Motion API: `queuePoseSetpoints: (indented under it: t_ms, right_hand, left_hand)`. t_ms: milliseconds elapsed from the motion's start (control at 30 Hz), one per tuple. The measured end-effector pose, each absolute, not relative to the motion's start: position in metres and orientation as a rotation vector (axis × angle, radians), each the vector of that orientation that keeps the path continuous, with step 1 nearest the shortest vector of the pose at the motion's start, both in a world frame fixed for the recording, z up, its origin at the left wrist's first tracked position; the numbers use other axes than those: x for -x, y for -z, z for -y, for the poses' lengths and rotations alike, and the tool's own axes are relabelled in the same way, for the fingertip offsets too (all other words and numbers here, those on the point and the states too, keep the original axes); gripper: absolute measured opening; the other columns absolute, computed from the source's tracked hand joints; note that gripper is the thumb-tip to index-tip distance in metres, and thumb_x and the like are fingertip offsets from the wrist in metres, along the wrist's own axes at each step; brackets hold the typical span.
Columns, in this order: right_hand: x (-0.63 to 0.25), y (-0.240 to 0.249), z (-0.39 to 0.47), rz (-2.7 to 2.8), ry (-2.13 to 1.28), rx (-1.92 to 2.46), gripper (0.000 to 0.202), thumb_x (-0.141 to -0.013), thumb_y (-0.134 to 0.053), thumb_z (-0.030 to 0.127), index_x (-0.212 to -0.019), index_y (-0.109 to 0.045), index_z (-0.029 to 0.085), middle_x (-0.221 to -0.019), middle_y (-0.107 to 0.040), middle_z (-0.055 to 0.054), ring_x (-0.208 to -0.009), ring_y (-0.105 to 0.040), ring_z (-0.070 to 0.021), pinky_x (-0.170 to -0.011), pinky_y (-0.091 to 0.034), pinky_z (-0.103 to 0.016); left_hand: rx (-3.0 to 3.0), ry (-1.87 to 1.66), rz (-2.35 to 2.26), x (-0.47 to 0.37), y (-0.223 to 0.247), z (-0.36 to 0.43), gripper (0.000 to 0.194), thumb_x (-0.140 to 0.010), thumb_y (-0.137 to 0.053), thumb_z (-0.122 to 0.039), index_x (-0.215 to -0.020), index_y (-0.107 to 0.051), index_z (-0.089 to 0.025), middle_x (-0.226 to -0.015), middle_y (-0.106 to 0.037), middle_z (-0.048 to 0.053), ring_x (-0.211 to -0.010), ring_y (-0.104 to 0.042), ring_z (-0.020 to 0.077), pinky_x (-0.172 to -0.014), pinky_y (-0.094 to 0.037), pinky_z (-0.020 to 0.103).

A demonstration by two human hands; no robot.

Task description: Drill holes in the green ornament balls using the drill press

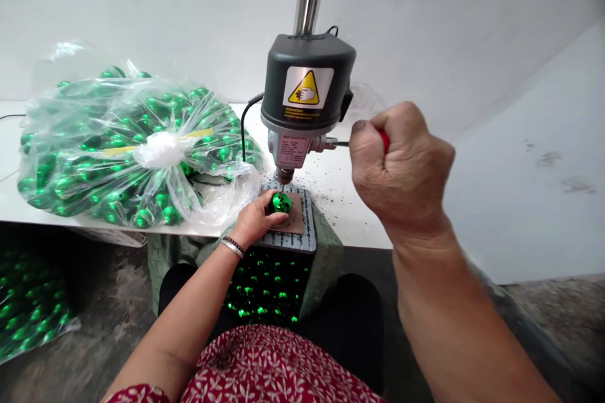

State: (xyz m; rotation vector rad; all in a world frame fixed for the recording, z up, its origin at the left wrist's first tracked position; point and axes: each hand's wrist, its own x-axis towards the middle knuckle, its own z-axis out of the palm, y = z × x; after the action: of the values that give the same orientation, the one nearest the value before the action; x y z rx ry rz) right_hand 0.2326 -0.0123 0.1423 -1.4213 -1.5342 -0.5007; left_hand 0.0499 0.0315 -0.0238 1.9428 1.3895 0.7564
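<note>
A small bench drill press (309,82) with a dark grey motor housing and a hand-warning sticker stands in front of me. Its bit points down at a shiny green ball (282,203), and the tip seems to meet the top of it. My left hand (258,220) grips that ball between thumb and fingers on a brown board (297,217), which lies on the grey drill base (308,227). Raised at the right, my right hand (399,167) is wrapped round the red-knobbed feed lever (386,142) of the drill.
A tied clear bag (161,150) of green balls fills the left of the white table (359,217). Dark shavings lie around the drill base. More green balls (265,286) sit below the table edge between my legs, and another bag (33,302) rests at lower left.
</note>
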Motion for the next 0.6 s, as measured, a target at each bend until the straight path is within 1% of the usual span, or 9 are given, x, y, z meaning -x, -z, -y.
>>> queuePoseSetpoints:
  t_ms: [100, 200, 333, 500, 600]
  right_hand:
    - [-0.233, -0.133, 0.017, 1.545, 0.527, 1.393, 0.027, -0.091, -0.041, 0.039, -0.072, -0.046, 0.02, -0.061, -0.043, 0.002, -0.056, -0.039, -0.009, -0.059, -0.029, -0.027]
    - [-0.233, -0.125, 0.018, 1.55, 0.578, 1.363, 0.027, -0.092, -0.04, 0.038, -0.074, -0.047, 0.02, -0.063, -0.047, 0.001, -0.059, -0.044, -0.0099, -0.059, -0.031, -0.027]
    - [-0.232, -0.116, 0.017, 1.534, 0.681, 1.317, 0.026, -0.094, -0.039, 0.037, -0.076, -0.047, 0.02, -0.065, -0.05, 0.001, -0.059, -0.044, -0.0092, -0.059, -0.032, -0.027]
    - [-0.232, -0.104, 0.016, 1.511, 0.833, 1.21, 0.016, -0.093, -0.043, 0.027, -0.078, -0.044, 0.02, -0.063, -0.048, 0.002, -0.059, -0.042, -0.0086, -0.058, -0.031, -0.026]
    - [-0.232, -0.095, 0.015, 1.501, 0.89, 1.138, 0.011, -0.091, -0.046, 0.023, -0.08, -0.044, 0.02, -0.064, -0.047, 0.002, -0.061, -0.041, -0.0086, -0.059, -0.031, -0.026]
  left_hand:
    - [-1.941, -0.757, -1.39, -0.049, 0.024, -0.032, 0.061, -0.077, -0.072, -0.038, -0.135, -0.055, -0.025, -0.121, -0.07, 0.004, -0.107, -0.066, 0.0249, -0.095, -0.049, 0.035]
    - [-1.945, -0.755, -1.391, -0.049, 0.023, -0.031, 0.062, -0.077, -0.072, -0.038, -0.135, -0.055, -0.025, -0.124, -0.068, 0.004, -0.109, -0.065, 0.025, -0.096, -0.048, 0.035]
    - [-1.951, -0.741, -1.404, -0.049, 0.023, -0.03, 0.061, -0.078, -0.071, -0.039, -0.135, -0.055, -0.026, -0.119, -0.07, 0.004, -0.105, -0.066, 0.0247, -0.093, -0.05, 0.035]
    - [-1.943, -0.747, -1.38, -0.049, 0.024, -0.031, 0.06, -0.078, -0.07, -0.04, -0.135, -0.055, -0.027, -0.12, -0.07, 0.002, -0.104, -0.066, 0.0235, -0.095, -0.049, 0.033]
    - [-1.942, -0.73, -1.399, -0.049, 0.023, -0.031, 0.06, -0.077, -0.071, -0.041, -0.134, -0.055, -0.027, -0.116, -0.071, 0.002, -0.101, -0.067, 0.0236, -0.093, -0.049, 0.033]
